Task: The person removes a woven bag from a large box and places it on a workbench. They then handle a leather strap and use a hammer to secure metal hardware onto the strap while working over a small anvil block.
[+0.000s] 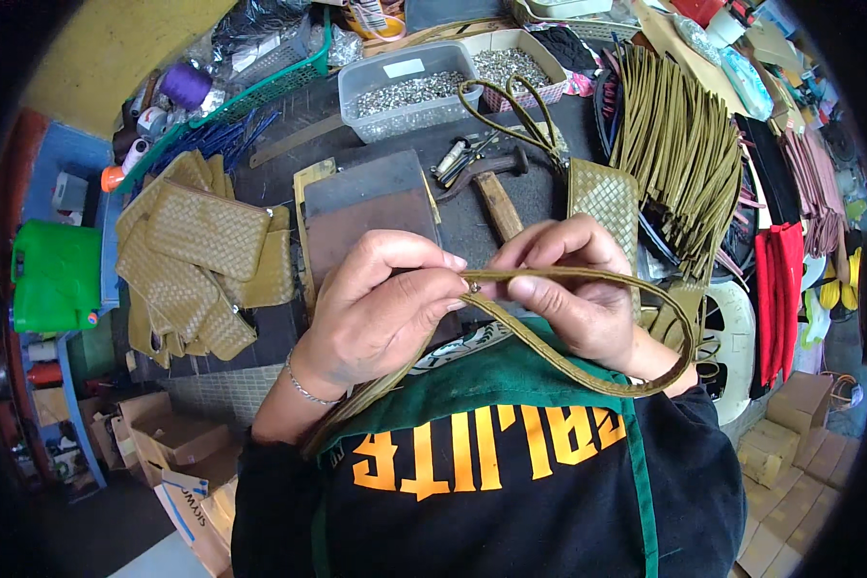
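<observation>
- So, the strap (689,337) is narrow and olive-gold with a bit of sheen, bent into a wide loop just in front of the green apron (433,393).
- Tiny metal bit (472,287) where its two strands meet, too small to make out.
- Left hand (380,303) is pinching it right there.
- Right hand (588,316) grips the upper strand, thumb against fingers.
- Similar-coloured strips (679,159) are heaped off to the right.

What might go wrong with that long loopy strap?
The narrow olive-brown strap might twist, because it curves loosely past the right hand. The tiny, shiny, metal-looking piece beside the fingers of the left hand might slip away and get lost.
</observation>
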